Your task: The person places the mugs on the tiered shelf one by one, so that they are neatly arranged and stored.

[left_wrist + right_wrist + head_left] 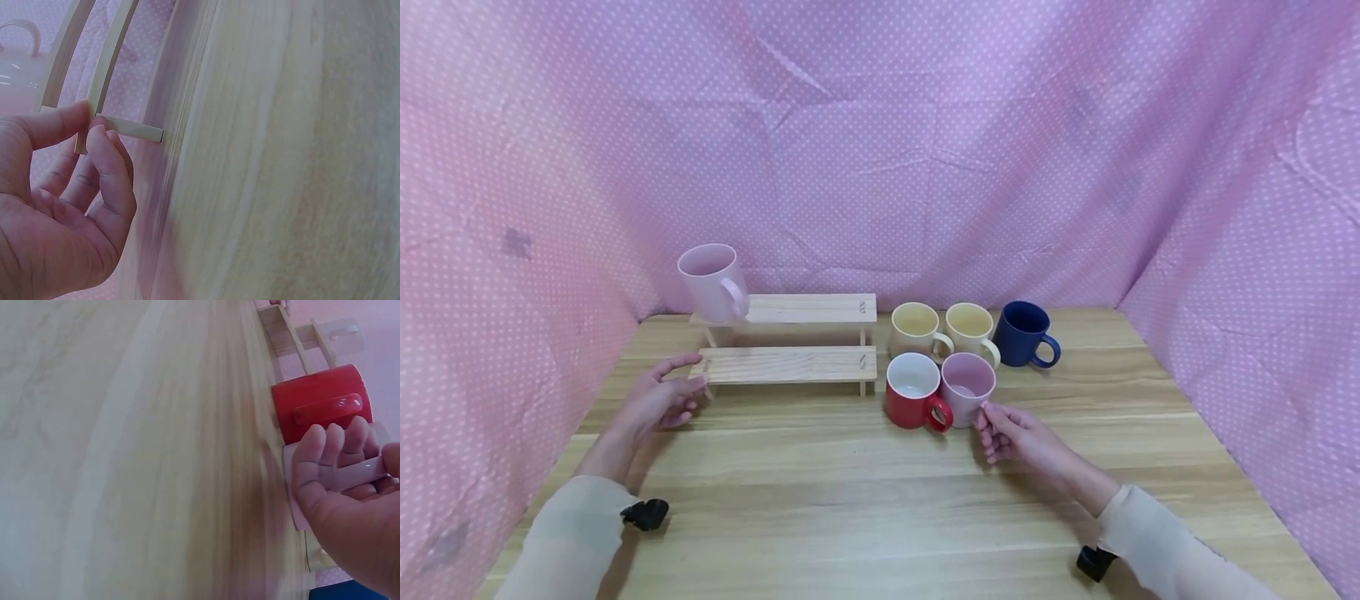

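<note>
My left hand (658, 398) pinches the left end of the lower tier of a two-tier wooden rack (790, 367), thumb and fingers on either side of the board (103, 81). At the right, my right hand (1018, 433) holds the handle (359, 475) of a pink mug (958, 404), which stands on the table. A red mug (906, 408) with a white inside sits immediately left of it. Another pink mug (711, 287) stands upright at the left end of the rack's upper tier (805, 309).
Behind the front mugs stand two cream-yellow mugs, one left (912, 333) and one right (967, 325). A dark blue mug (1021, 337) is at their right. Pink dotted cloth (880, 167) hangs around the back and sides of the wooden table (850, 517).
</note>
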A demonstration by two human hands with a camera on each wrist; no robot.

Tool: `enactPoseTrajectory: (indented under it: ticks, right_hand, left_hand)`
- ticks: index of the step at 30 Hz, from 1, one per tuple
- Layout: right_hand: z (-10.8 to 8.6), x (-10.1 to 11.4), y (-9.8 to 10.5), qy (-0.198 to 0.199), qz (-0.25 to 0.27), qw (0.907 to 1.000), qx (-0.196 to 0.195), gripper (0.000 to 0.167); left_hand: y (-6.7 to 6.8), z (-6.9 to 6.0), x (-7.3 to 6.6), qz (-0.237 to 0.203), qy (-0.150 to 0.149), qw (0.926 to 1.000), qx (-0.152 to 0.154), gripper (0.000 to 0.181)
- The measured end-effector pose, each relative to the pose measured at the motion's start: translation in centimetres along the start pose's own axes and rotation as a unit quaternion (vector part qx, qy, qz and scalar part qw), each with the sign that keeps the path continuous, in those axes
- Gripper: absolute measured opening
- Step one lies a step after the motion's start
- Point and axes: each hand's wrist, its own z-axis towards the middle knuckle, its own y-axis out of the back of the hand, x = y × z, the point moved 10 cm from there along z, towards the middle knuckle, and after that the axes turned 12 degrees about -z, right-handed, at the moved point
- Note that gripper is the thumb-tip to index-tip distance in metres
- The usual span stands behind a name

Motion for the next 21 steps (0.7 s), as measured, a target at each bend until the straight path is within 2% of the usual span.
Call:
enactPoseTrajectory:
  ticks: [7, 12, 17, 21]
  right_hand:
    - [0.0, 0.1, 0.1, 0.023, 0.026, 0.9993, -0.015, 0.045]
    - [-0.3, 0.4, 0.0, 0.033, 0.018, 0.9992, -0.017, 0.051]
    - [-1.1, 1.9, 0.5, 0.065, -0.006, 0.9976, -0.023, 0.049]
    - [-1.4, 3.6, 1.1, 0.091, -0.003, 0.9956, -0.024, 0.043]
  left_hand:
    - [-0.2, -0.1, -0.2, 0.002, 0.0, 1.0, 0.008, 0.06]
    - [-0.1, 0.0, 0.1, 0.008, 0.004, 1.0, 0.005, 0.065]
    - [-0.1, 0.1, 0.3, 0.008, 0.006, 0.9999, 0.002, 0.07]
    - [0.0, 0.2, 0.2, 0.008, 0.003, 1.0, 0.004, 0.07]
